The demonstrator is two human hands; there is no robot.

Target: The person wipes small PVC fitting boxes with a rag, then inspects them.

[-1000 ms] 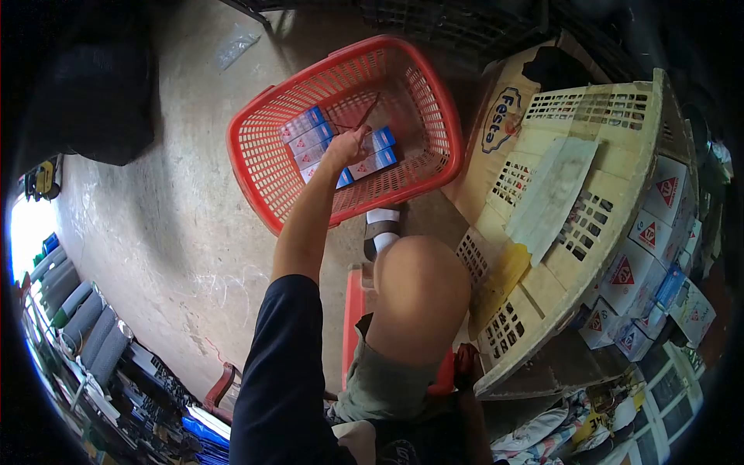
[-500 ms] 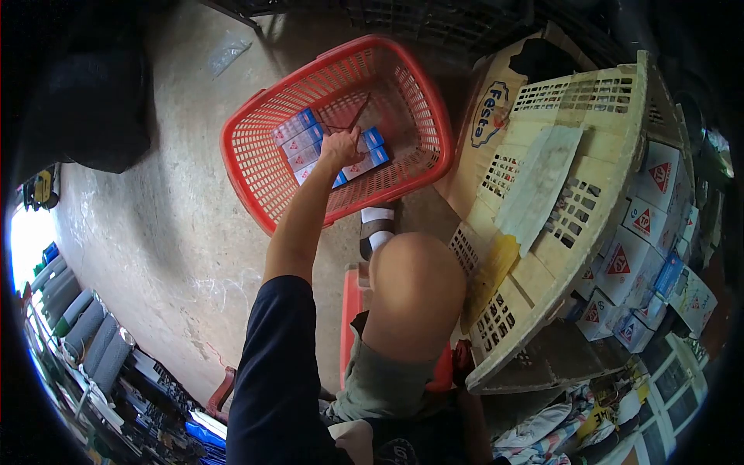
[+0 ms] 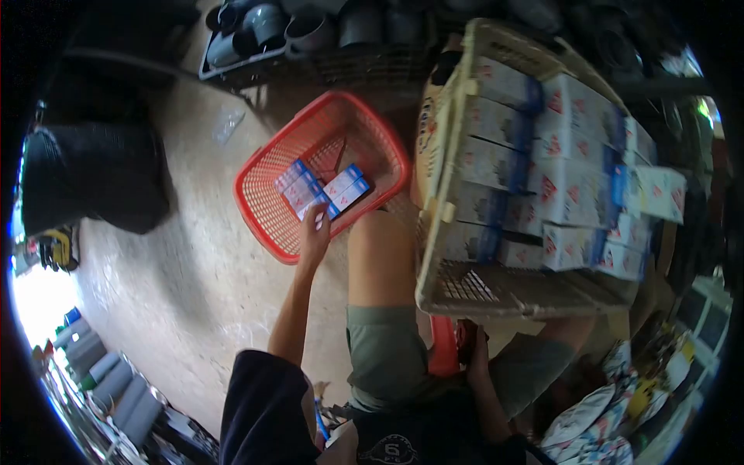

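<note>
My left hand [image 3: 313, 229] is closed at the near side of a red plastic basket [image 3: 267, 147], beside small blue-and-white boxes [image 3: 297, 188]. Something small and pale shows at its fingers, too blurred to name. Two more boxes [image 3: 346, 183] lie to their right, and a thin dark item [image 3: 341, 153] rests behind them. Low at the right, my right hand [image 3: 478, 355] is closed by my leg, against a dark reddish-brown thing [image 3: 466, 339] that I cannot make out.
A cream crate [image 3: 527, 306] stands at the right, packed with white boxes [image 3: 573, 186] bearing red triangles. Dark crates [image 3: 341, 74] with grey pipe fittings are at the back. A red stool [image 3: 443, 349] is under me. Pipes [image 3: 116, 380] lie lower left.
My left hand has drawn back from the basket's middle towards its near edge. The view has shifted, and the crate's inside now shows. My right hand has come into clearer view.
</note>
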